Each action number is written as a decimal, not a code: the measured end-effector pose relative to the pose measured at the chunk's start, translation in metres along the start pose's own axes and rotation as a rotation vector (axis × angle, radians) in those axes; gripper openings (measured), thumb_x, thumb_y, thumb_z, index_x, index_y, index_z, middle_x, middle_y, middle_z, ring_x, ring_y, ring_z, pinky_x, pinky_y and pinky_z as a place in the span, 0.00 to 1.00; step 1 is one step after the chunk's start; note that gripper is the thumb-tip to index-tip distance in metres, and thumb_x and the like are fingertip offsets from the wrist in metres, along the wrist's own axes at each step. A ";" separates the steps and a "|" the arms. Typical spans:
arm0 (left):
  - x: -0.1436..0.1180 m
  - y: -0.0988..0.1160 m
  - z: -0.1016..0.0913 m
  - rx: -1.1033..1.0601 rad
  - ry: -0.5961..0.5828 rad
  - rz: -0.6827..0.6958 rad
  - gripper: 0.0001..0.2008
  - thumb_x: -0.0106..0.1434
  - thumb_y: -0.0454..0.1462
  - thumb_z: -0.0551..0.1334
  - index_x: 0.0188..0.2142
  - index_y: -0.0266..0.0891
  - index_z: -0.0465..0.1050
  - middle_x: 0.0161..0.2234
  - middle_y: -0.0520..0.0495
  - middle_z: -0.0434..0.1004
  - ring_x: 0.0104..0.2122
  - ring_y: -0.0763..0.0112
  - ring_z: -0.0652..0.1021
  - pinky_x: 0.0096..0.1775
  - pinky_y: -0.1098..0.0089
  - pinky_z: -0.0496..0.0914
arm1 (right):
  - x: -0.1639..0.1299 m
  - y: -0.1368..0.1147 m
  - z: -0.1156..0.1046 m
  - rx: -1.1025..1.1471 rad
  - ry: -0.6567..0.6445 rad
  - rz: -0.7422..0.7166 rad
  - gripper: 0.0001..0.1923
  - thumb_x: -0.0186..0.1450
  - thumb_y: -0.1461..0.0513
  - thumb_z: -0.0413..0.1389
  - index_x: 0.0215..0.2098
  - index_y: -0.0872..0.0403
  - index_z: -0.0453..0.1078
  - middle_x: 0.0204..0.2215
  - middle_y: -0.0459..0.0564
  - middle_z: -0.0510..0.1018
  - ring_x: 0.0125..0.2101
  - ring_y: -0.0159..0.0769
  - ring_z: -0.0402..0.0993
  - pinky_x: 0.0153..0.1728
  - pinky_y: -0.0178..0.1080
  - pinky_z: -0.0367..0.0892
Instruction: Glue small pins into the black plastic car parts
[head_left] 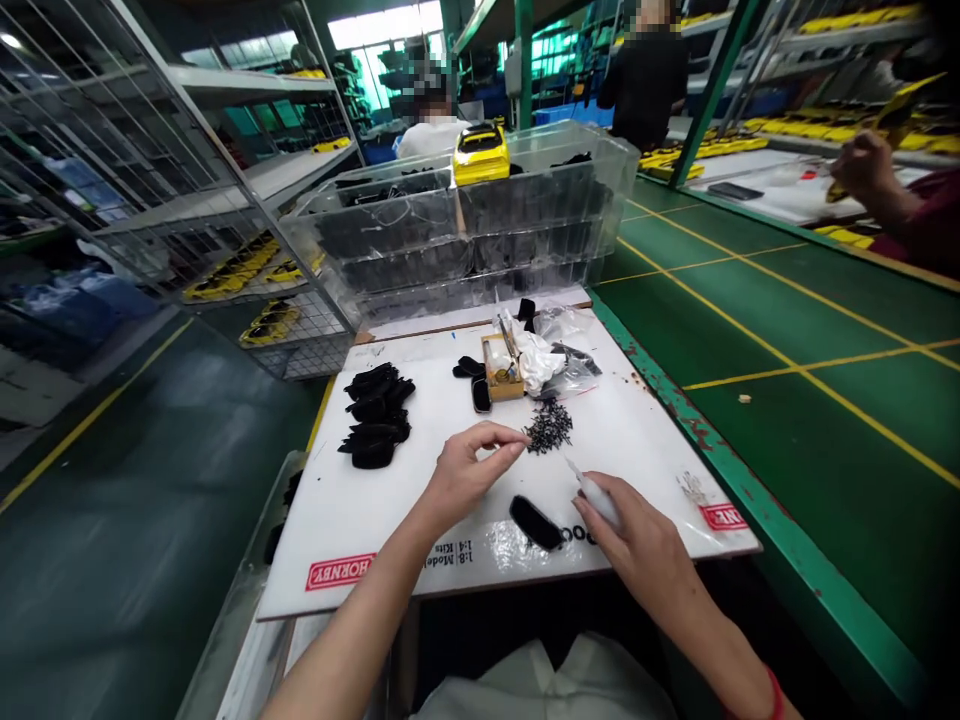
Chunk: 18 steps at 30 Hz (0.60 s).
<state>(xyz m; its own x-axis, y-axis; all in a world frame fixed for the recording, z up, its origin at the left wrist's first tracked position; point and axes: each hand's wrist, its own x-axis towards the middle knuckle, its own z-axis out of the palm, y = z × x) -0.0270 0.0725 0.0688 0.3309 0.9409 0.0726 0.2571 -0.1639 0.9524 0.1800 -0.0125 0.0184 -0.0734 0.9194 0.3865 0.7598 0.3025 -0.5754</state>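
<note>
My left hand [474, 468] is closed in a pinch at the left edge of a pile of small black parts [551, 427]; whatever lies between the fingertips is too small to make out. In my right hand [646, 540] is a white squeeze bottle with a thin nozzle [600, 497], its tip angled toward the pile. Between my hands, close to the front edge of the white board [465, 335], lies a black oblong piece [535, 522], apart from both. More black pieces [375, 415] are stacked on the board's left side.
Behind the pile stand a small wooden box [504, 385] and a plastic bag [574, 370]. Clear bins [465, 220] rise at the board's far edge, a yellow car body [481, 155] on top. Wire shelving [247, 190] is left; a co-worker's hand [866, 165] shows at right.
</note>
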 end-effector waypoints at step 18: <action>-0.071 -0.037 0.023 0.379 0.248 0.033 0.06 0.64 0.34 0.55 0.38 0.41 0.71 0.37 0.46 0.76 0.39 0.65 0.73 0.44 0.63 0.67 | -0.008 -0.003 0.027 0.206 0.035 0.605 0.15 0.60 0.50 0.53 0.35 0.52 0.67 0.27 0.47 0.76 0.27 0.36 0.72 0.32 0.37 0.66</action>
<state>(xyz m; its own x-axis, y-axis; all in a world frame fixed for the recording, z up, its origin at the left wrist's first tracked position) -0.0390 0.0046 0.0217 0.1289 0.9683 0.2139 0.5795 -0.2486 0.7761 0.1606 -0.0136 -0.0024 0.3536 0.9349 -0.0293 0.5204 -0.2226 -0.8244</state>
